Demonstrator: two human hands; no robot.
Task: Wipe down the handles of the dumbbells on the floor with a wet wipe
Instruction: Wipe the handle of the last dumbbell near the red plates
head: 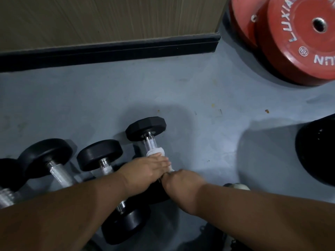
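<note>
The left hand (150, 169) presses the wet wipe (156, 152) around the rightmost dumbbell (145, 127) handle on the floor (199, 124); the right hand (178, 180) steadies it, grip unclear. Best to twist while sliding along the knurling.

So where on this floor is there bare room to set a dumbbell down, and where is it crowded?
Free: the grey floor between the black baseboard and the dumbbell row, and the patch right of the dumbbell being wiped, toward the red plates. Crowded: lower left, where dumbbells lie side by side under both forearms, the left hand and the right hand.
</note>
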